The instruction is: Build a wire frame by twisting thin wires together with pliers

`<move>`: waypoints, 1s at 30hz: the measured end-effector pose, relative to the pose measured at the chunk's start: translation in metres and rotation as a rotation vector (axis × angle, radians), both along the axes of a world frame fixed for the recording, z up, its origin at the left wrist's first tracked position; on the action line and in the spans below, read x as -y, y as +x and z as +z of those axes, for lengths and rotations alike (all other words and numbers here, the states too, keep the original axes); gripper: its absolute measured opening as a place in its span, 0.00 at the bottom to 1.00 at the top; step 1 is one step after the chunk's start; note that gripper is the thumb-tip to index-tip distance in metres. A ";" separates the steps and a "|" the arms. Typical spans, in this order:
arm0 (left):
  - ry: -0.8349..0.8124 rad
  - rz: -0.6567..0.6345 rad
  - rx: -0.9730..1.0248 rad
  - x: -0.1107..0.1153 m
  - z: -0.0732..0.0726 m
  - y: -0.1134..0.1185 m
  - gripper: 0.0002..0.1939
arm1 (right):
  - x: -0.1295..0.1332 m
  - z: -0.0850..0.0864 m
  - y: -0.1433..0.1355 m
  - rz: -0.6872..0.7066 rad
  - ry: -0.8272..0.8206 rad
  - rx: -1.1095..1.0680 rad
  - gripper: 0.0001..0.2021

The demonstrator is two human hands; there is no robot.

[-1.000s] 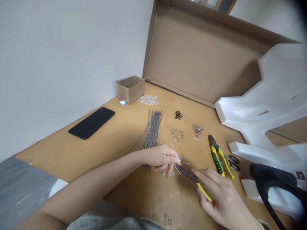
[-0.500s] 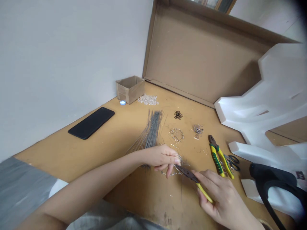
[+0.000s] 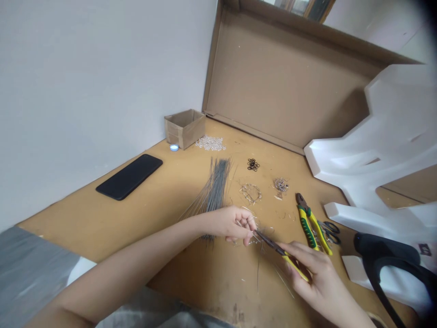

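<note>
Pliers (image 3: 278, 248) have shifted in my view: half a second ago their nose pointed in beneath my left fingers, and now it sits right at the fingertips of my left hand (image 3: 232, 223). I read that as a fresh bite on the thin wire (image 3: 256, 238), so work on this piece looks under way rather than finished, though I can't make out whether the tips actually clamp it. My right hand (image 3: 317, 273) is wrapped around the yellow handles. My left is pinching the wire, its fingers arranged more loosely than in the earlier frame and a short end poking out beside the pliers. A pale strand (image 3: 284, 281) now shows slanting below the tool, where I could barely see one earlier; whether it joins the held piece I cannot tell. The grey wire bundle (image 3: 217, 191) runs behind my left wrist, and the green-and-yellow cutters (image 3: 311, 223) lie on the table (image 3: 184, 177) to the right, both unmoved apart from a slight shift of the whole view.
</note>
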State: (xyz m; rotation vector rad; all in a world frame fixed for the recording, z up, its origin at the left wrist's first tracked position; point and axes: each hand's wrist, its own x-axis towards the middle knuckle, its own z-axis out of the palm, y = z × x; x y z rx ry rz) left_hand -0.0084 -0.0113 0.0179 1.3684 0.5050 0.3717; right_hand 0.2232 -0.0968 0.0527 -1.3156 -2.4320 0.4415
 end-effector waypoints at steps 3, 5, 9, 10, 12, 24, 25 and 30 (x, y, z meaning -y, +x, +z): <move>0.028 0.070 -0.037 0.002 -0.001 0.002 0.06 | 0.000 -0.002 0.002 -0.012 -0.008 -0.011 0.14; 0.044 0.097 -0.050 0.002 -0.001 0.003 0.06 | 0.000 -0.004 0.003 -0.021 0.001 -0.021 0.14; 0.067 0.133 -0.074 0.003 -0.003 0.005 0.07 | 0.000 -0.006 0.002 -0.032 0.017 -0.030 0.13; 0.074 0.138 -0.077 0.003 -0.003 0.005 0.07 | 0.000 -0.006 0.002 -0.033 0.017 -0.031 0.13; 0.087 0.149 -0.080 0.003 -0.005 0.006 0.07 | 0.001 -0.006 0.002 -0.036 0.025 -0.032 0.13; 0.094 0.194 -0.070 0.004 0.001 0.005 0.08 | 0.001 -0.009 0.003 -0.035 0.063 -0.010 0.15; 0.090 0.197 -0.061 0.004 0.002 0.005 0.08 | 0.000 -0.009 0.003 -0.027 0.094 -0.003 0.16; 0.069 0.191 -0.016 0.003 -0.001 0.005 0.08 | -0.002 -0.013 0.003 0.033 0.306 0.076 0.20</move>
